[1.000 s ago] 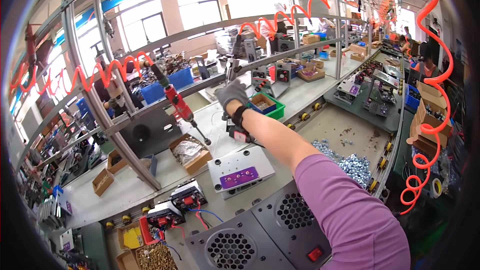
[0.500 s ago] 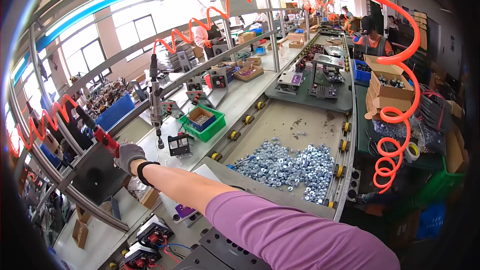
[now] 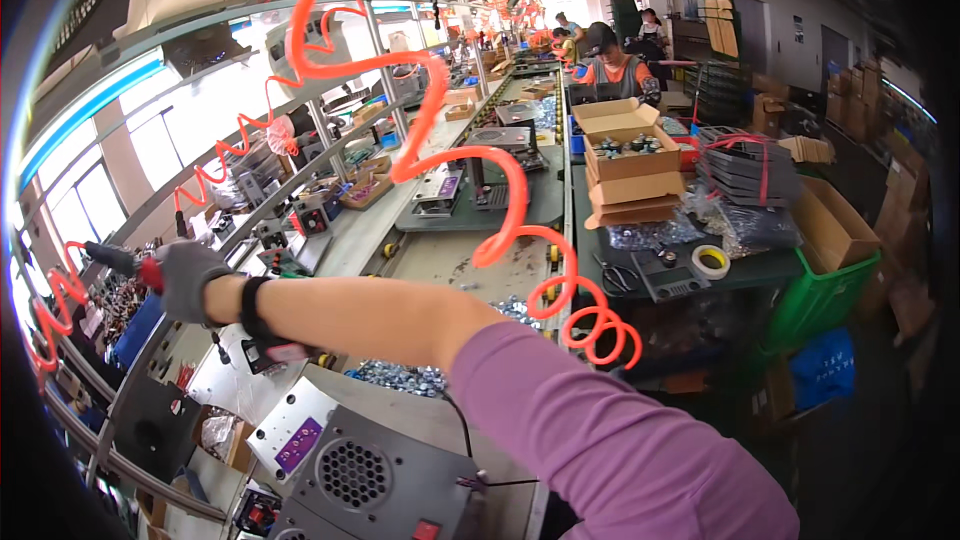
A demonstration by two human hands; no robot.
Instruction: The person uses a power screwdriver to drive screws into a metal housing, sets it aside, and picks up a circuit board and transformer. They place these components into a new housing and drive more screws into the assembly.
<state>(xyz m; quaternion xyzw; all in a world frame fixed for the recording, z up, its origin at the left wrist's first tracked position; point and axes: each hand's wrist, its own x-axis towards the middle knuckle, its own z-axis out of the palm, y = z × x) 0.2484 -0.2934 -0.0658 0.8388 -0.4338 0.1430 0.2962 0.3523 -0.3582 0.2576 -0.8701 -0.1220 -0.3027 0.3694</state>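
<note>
The right hand (image 3: 193, 282) (grey-gloved) has its fingers wrapped around a red-and-black driver (image 3: 150, 275).

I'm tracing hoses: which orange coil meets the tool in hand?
The leftmost coil, joined to the black end of the red-and-black tool in the gloved right hand; the other coils hang farther right.

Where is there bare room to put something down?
The conveyor stretch between the dark board and loose metal parts looks bare, though the orange hose hangs before it. The white bench has a bare strip beside the brown tray. Crowded: right of the conveyor, around the carton and grey panels.
</note>
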